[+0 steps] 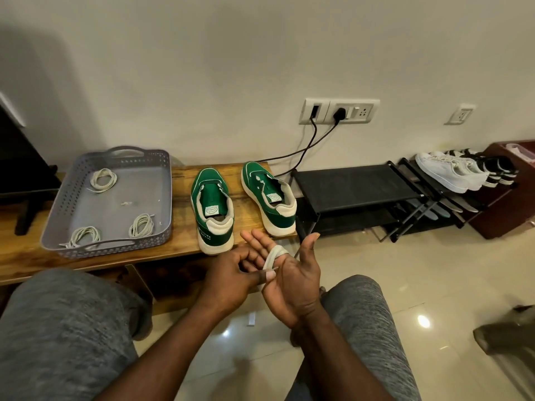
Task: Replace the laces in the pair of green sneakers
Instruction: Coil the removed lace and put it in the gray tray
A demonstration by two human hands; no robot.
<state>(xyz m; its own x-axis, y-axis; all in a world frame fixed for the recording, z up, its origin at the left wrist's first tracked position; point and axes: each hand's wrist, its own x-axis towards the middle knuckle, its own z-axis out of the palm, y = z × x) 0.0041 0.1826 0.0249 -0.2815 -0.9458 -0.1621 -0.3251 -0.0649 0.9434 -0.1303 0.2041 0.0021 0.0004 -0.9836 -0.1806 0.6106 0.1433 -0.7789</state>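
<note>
Two green sneakers with cream soles stand on the wooden bench (179, 250), heels towards me: the left sneaker (212, 209) and the right sneaker (269, 195). No lace shows over the left sneaker's tongue. My right hand (292, 273) is held palm up in front of the bench, fingers straight, with a pale lace (274, 255) wound around them. My left hand (231, 273) reaches across and pinches the lace's end against the right palm. Three coiled pale laces (103, 180) lie in the grey tray (69, 192).
The perforated grey tray sits on the bench left of the sneakers. A black shoe rack (356, 180) stands to the right, with white shoes (451, 172) on a further rack. Cables (307, 149) hang from wall sockets behind the sneakers. My knees frame the hands.
</note>
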